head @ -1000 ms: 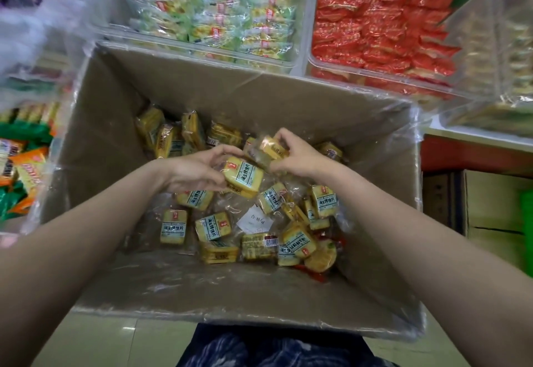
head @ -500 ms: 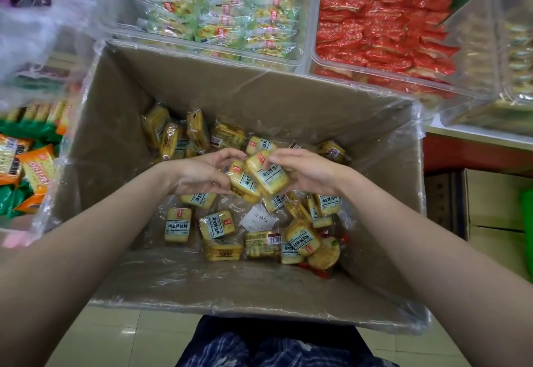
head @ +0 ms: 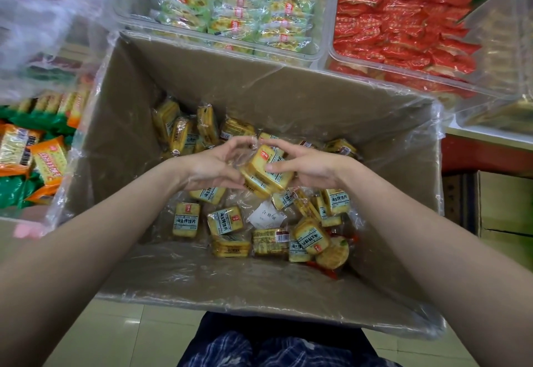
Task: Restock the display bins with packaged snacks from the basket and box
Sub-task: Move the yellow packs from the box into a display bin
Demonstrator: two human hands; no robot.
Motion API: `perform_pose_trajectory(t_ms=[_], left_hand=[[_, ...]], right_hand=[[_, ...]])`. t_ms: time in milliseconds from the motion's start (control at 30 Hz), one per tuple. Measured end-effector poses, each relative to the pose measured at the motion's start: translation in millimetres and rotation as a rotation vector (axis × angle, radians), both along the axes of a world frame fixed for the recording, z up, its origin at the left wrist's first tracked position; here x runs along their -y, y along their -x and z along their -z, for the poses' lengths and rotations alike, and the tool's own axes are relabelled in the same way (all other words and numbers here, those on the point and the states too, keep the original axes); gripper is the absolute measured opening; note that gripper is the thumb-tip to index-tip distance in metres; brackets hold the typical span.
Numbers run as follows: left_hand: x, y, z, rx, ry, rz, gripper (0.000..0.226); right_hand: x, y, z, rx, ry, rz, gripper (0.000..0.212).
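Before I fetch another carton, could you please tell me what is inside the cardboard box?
A clear plastic liner and loose yellow snack packets cover the cardboard box bottom, plus a white slip. Both hands hide packets beneath them.

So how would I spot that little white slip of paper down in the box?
Look into the plastic-lined cardboard box in front of the person, at the heap of yellow snack packets on its bottom. Just below the two hands, mid-heap, lies the white paper slip: the only flat white piece there, with faint dark print, among yellow wrappers.
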State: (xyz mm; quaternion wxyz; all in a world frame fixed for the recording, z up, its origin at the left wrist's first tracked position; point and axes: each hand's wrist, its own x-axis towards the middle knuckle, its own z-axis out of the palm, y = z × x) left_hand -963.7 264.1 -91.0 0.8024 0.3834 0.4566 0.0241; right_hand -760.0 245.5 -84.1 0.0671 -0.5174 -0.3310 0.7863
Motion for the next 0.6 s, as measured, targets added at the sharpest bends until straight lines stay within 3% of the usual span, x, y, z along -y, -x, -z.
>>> perform_pose_trajectory(t_ms=[100,200,300,367,500,600], left_hand=[[-5,4,11,-0.290,-0.301,0.177,0.084],[-8,19,29,-0.801,-0.719,0.748,0.065],[2,23,53,-0.981,-0.877,1.200,0.060],[5,22,58,-1.027,-0.952,1.225,0.054],[-4,28,47,-1.014,-0.855,1.151,0.025],[-4,27,43,-1.041,-0.814,1.272,0.035]], right_hand=[[-2,4,6,0.213,-0.056,-0.164,0.080],[-3,5,16,0.504,-0.238,-0.441,0.081],[0,5,22,0.557,-0.360,-0.653,0.074],[4,6,23,0.538,-0.400,-0.724,0.074],[8,15,28,0.509,-0.430,-0.834,0.080],[12,35,29,0.466,-0.480,-0.932,0.075]])
